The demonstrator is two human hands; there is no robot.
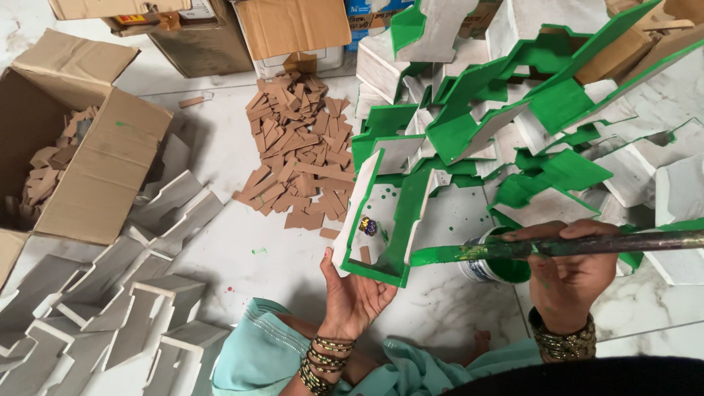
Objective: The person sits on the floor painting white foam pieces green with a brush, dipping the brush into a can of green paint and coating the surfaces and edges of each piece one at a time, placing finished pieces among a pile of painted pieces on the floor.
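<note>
The big heap of wet green-painted pieces (513, 125) leans close by and could slip and smear. The left hand (352, 293) holds a white cut-out piece (389, 213) up from below, fingers around its edge; wet edges might stain them. The right hand (568, 282) grips a loaded brush (513, 249) over the paint pot (491, 268), which could drip.

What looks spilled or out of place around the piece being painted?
Green paint drips speckle the white marble floor left of the U-shaped board piece in the left hand. A small shiny wrapper lies inside its opening.
</note>
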